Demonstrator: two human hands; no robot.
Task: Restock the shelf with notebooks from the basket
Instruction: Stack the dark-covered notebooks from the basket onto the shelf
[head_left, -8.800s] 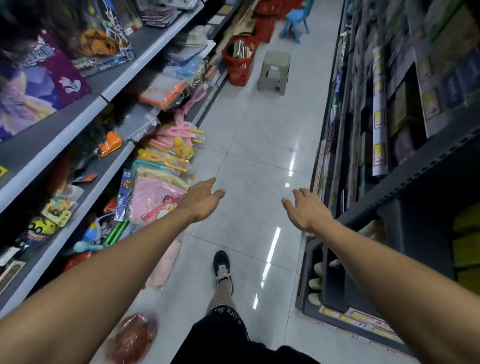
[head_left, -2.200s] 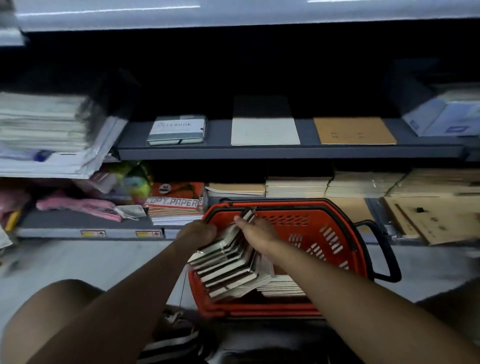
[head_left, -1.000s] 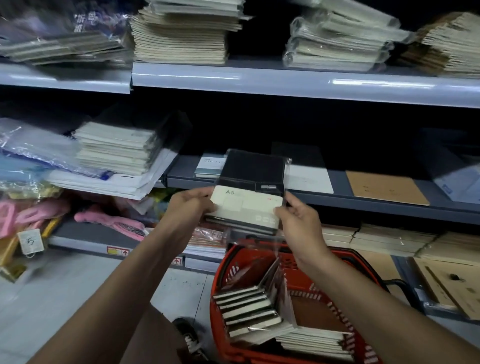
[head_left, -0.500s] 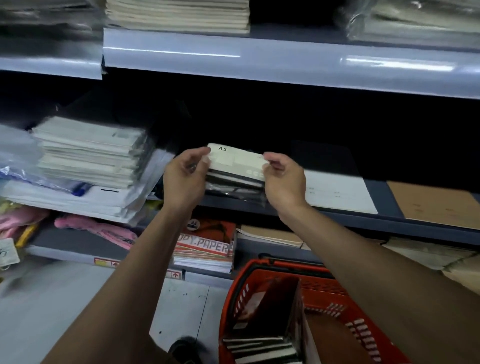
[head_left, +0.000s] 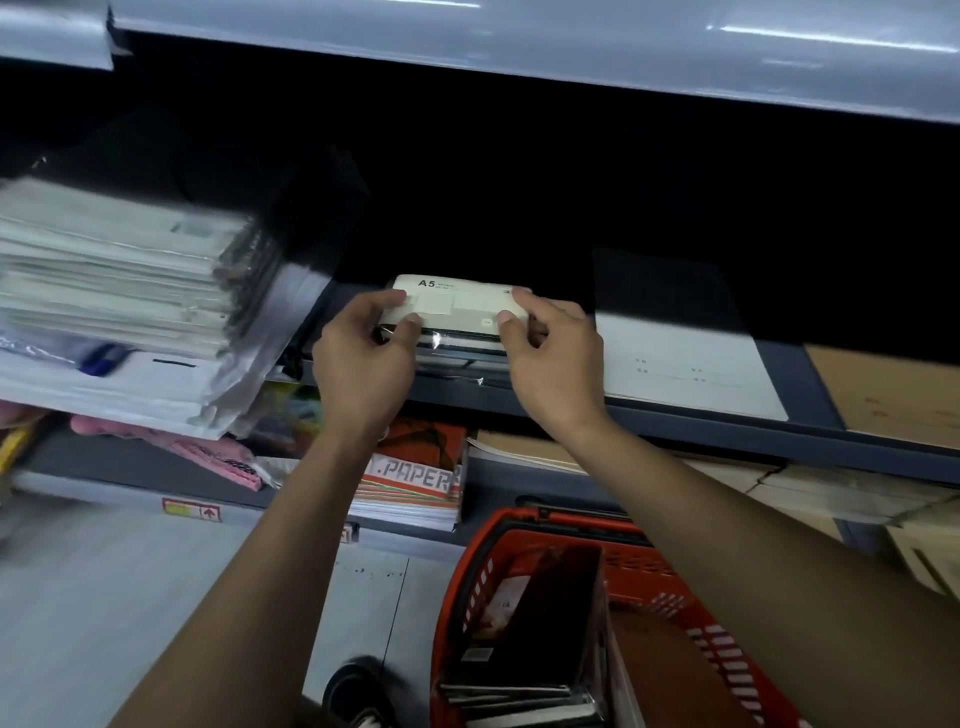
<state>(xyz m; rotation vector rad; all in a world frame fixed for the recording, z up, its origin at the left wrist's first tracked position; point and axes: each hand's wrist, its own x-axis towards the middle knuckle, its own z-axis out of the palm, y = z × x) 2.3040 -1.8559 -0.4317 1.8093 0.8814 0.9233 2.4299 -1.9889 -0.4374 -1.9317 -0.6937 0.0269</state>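
Observation:
A small stack of black A5 notebooks (head_left: 457, 306) with a cream label band rests on the front of the dark middle shelf (head_left: 649, 423). My left hand (head_left: 363, 358) grips its left end and my right hand (head_left: 550, 358) grips its right end. Clear wrap shows under the stack. Below at the right stands the red basket (head_left: 467, 582) on the floor, holding more black notebooks (head_left: 524, 649), some upright and some lying flat.
A tall pile of wrapped white paper pads (head_left: 119, 280) sits left of the stack. A white pad (head_left: 685, 364) and a brown pad (head_left: 888, 395) lie to the right. Copy paper packs (head_left: 415, 478) fill the lower shelf. A grey shelf edge (head_left: 519, 47) overhangs above.
Both hands lifted the notebook stack out of the basket and carried it forward; it now rests flat on the middle shelf, with the hands still on its ends.

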